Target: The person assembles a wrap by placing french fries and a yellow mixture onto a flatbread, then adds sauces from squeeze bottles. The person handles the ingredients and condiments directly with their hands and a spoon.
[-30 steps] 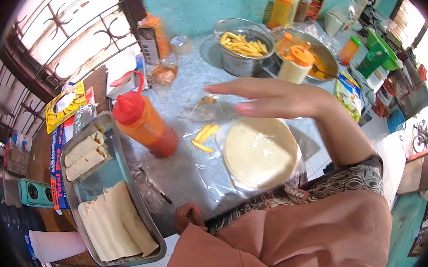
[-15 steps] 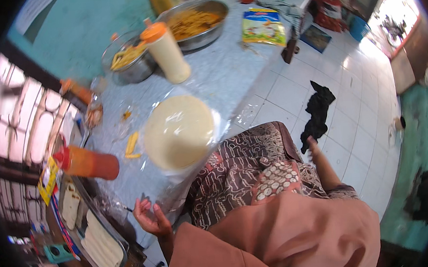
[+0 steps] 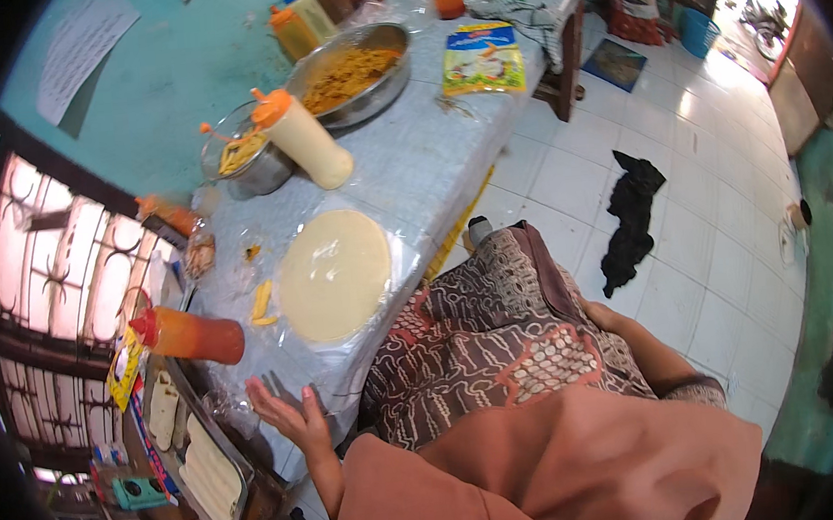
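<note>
My left hand [image 3: 292, 416] hovers at the table's near edge, fingers stretched and apart, holding nothing. Just beyond it lies a squeeze bottle of red sauce [image 3: 195, 339]. A stack of round flat pastry sheets [image 3: 334, 275] rests on clear plastic, with a few yellow strips [image 3: 262, 302] to its left. My right hand [image 3: 601, 317] is low at the right side of my patterned garment; its fingers are hidden behind the cloth. Behind the sheets stands an orange-capped bottle of pale sauce [image 3: 310, 144], beside a metal pot [image 3: 270, 172] and a wide bowl [image 3: 394, 76] of orange-brown filling.
A tray [image 3: 247, 465] with pale rolls stands at the lower left. On the table's far part lie a blue and yellow packet [image 3: 482, 59] and several bottles. A black cloth [image 3: 629, 221] lies on the white tiled floor, right of the table [image 3: 428, 153].
My right hand has drawn back from near the black cloth to beside my garment. My left hand's fingers have straightened out. The view has shifted slightly.
</note>
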Action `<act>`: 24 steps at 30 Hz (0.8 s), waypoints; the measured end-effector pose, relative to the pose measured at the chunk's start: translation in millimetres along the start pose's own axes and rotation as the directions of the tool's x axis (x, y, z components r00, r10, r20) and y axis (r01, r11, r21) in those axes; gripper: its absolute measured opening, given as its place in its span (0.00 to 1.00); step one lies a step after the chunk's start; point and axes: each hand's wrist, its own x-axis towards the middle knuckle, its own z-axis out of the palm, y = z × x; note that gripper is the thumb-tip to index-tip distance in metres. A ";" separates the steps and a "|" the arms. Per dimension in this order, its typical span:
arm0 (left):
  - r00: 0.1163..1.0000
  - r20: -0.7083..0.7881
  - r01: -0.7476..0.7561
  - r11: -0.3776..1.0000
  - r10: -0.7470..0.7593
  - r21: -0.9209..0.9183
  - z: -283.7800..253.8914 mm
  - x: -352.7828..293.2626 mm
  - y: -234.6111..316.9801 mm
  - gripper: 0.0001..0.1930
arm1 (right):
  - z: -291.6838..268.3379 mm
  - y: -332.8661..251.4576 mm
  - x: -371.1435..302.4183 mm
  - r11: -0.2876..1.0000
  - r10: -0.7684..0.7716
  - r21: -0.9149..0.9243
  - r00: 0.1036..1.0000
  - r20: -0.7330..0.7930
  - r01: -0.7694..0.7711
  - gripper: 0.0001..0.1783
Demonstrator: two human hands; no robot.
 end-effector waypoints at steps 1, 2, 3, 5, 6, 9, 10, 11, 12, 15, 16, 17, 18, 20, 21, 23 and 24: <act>1.000 0.013 -0.012 1.000 0.012 0.003 2.1 1.9 1.8 0.38 | -6.7 -6.3 -4.6 0.941 -0.027 -0.339 0.996 -0.085 -0.003 0.42; 0.999 0.025 -0.023 1.000 0.023 0.009 4.1 4.8 4.7 0.38 | -10.9 -15.8 -8.8 0.900 0.004 -0.436 0.999 -0.046 -0.023 0.43; 0.999 0.044 -0.027 0.999 0.026 0.024 2.7 6.5 7.9 0.38 | -14.6 -31.6 -20.3 0.845 0.044 -0.533 0.999 -0.001 -0.038 0.43; 0.998 0.061 -0.038 0.998 0.035 0.045 2.4 4.7 10.6 0.39 | -11.7 -69.4 -44.9 0.813 -0.055 -0.581 0.999 -0.001 0.044 0.39; 0.997 0.069 -0.033 0.998 0.029 0.059 -1.4 4.2 11.6 0.39 | -4.7 -93.4 -55.8 0.802 -0.089 -0.592 0.996 0.015 0.081 0.37; 0.996 0.086 -0.020 1.000 0.018 0.021 -3.5 9.0 15.6 0.40 | 2.8 -100.2 -41.2 0.880 -0.219 -0.441 0.975 -0.045 0.177 0.33; 0.996 0.088 -0.016 1.000 0.016 -0.004 -4.7 11.4 17.6 0.40 | 2.2 -80.8 -18.4 0.943 -0.147 -0.313 0.986 -0.079 0.115 0.34; 0.996 0.085 -0.013 1.000 0.015 -0.023 -6.0 14.2 19.1 0.40 | -4.2 -68.7 5.1 0.983 -0.075 -0.175 0.992 -0.099 0.056 0.35; 0.997 0.076 -0.009 1.000 0.010 -0.016 -7.7 12.5 18.1 0.41 | 0.2 -91.4 3.1 0.997 -0.029 -0.074 0.998 -0.063 0.024 0.36; 0.994 0.108 -0.011 1.000 0.013 -0.016 -11.5 13.0 16.4 0.41 | 10.1 -138.1 7.0 0.953 -0.124 0.268 0.989 -0.078 0.140 0.35; 0.992 0.124 -0.001 0.999 0.006 -0.037 -10.5 14.4 15.0 0.41 | 11.1 -137.2 23.3 0.927 -0.150 0.332 0.984 -0.098 0.174 0.33; 0.990 0.139 0.001 0.997 0.009 -0.072 -12.4 13.6 14.6 0.41 | 11.8 -137.7 38.4 0.897 -0.174 0.390 0.978 -0.118 0.206 0.31; 0.988 0.152 0.005 0.994 0.011 -0.106 -15.4 13.1 13.7 0.41 | 12.0 -138.8 52.3 0.863 -0.197 0.445 0.971 -0.137 0.238 0.30; 0.988 0.152 0.038 0.976 -0.006 -0.212 -10.8 11.6 6.3 0.40 | 10.1 -150.7 75.4 0.781 -0.201 0.609 0.979 0.034 0.139 0.29; 0.983 0.181 0.062 0.961 -0.013 -0.270 -13.0 11.1 3.2 0.40 | 8.2 -155.5 85.9 0.726 -0.216 0.683 0.969 0.122 0.076 0.28; 0.971 0.240 0.112 0.920 -0.020 -0.375 -21.0 11.4 -2.9 0.39 | 4.0 -169.3 102.4 0.746 -0.164 0.666 0.967 0.197 -0.010 0.24; 0.965 0.263 0.119 0.897 -0.003 -0.425 -24.4 12.8 -5.3 0.38 | 6.6 -178.4 111.6 0.759 -0.187 0.651 0.958 0.216 0.002 0.22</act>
